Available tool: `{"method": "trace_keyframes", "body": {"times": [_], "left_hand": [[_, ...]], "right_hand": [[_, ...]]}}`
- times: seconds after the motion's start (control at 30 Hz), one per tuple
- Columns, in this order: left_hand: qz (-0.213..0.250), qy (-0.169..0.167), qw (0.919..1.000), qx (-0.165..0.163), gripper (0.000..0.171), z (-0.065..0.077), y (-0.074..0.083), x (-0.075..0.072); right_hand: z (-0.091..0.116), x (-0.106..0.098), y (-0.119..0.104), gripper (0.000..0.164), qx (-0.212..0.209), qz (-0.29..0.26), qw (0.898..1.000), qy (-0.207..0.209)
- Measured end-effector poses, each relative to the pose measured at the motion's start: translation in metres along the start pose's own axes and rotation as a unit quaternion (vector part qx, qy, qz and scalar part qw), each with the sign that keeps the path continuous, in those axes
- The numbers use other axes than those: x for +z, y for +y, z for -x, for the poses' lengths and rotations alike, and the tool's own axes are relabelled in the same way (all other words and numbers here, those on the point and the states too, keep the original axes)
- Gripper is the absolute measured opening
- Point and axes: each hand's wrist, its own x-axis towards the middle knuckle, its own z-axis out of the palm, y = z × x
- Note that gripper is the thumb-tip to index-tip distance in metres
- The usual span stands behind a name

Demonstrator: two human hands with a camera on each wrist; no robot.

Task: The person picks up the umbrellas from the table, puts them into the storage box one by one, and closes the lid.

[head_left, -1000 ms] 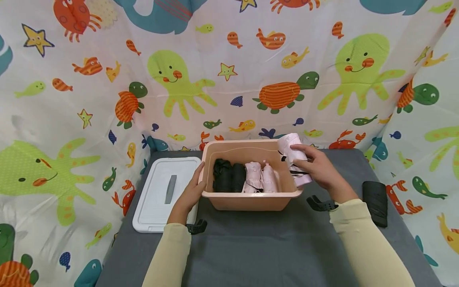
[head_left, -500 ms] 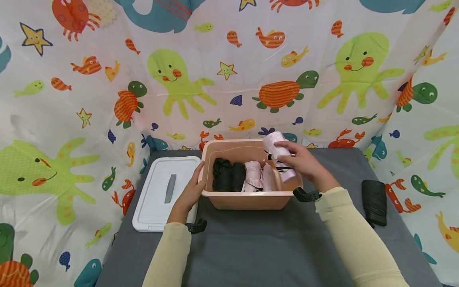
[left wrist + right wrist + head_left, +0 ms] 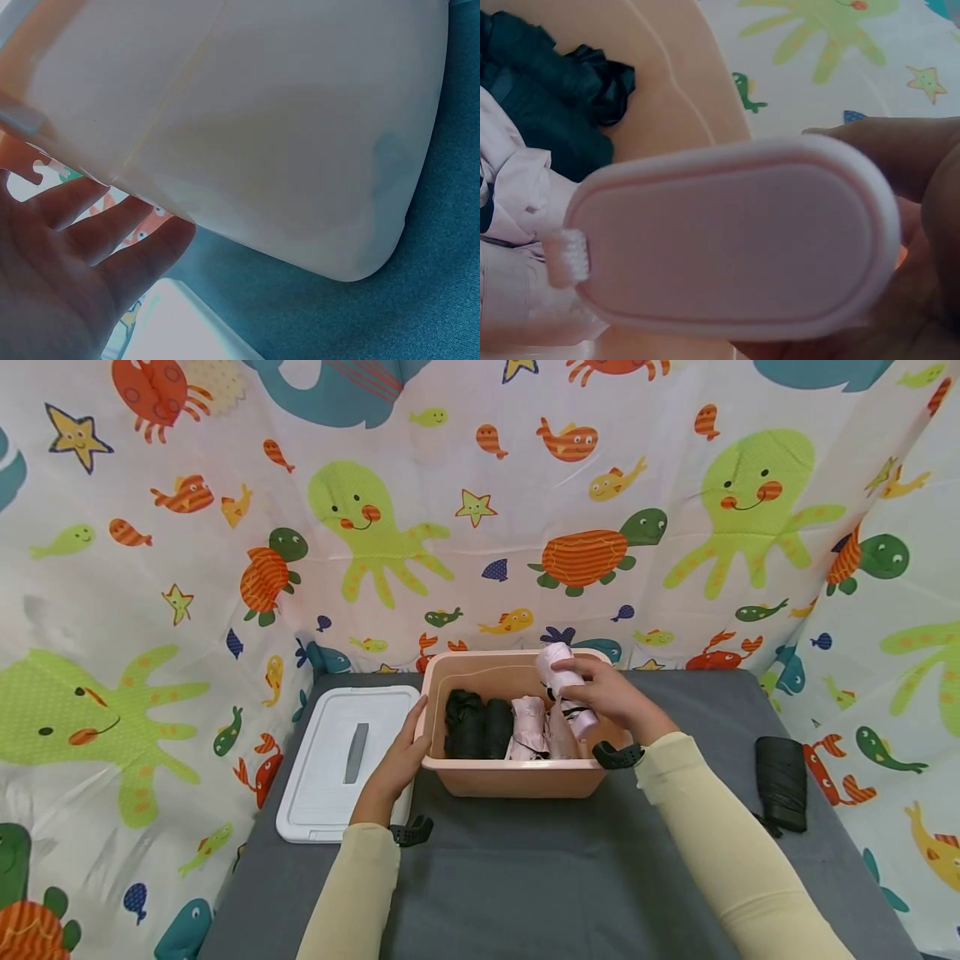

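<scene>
In my right hand [image 3: 600,693] I grip a pink folded umbrella [image 3: 558,681], slanted over the right part of a peach plastic bin [image 3: 517,783]. The right wrist view shows the umbrella's flat oval handle end [image 3: 727,251] with a small strap loop. Two dark folded umbrellas [image 3: 480,731] and two pink folded umbrellas [image 3: 529,727] stand side by side inside the bin. My left hand [image 3: 397,764] rests against the bin's left side; in the left wrist view its fingers [image 3: 154,251] are fairly straight and touch the outer wall. That hand's thumb is hard to make out.
A white lid [image 3: 322,777] with a grey handle lies left of the bin on the grey table [image 3: 525,877]. Toward the right edge lies another black folded umbrella [image 3: 782,783]. A curtain [image 3: 480,552] printed with sea animals hangs behind and at both sides.
My right hand has carried the pink umbrella leftward, from over the bin's right rim to above its inside, and slightly lower. The left hand has stayed at the bin's left side.
</scene>
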Motion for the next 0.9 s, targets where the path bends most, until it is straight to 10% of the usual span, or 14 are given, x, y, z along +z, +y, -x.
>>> {"method": "trace_keyframes", "body": {"times": [0.9], "left_hand": [[-0.006, -0.001, 1.0, -0.003, 0.069, 0.016, 0.021, 0.001]], "right_hand": [[-0.034, 0.024, 0.006, 0.048, 0.078, 0.169, 0.981, -0.052]]}}
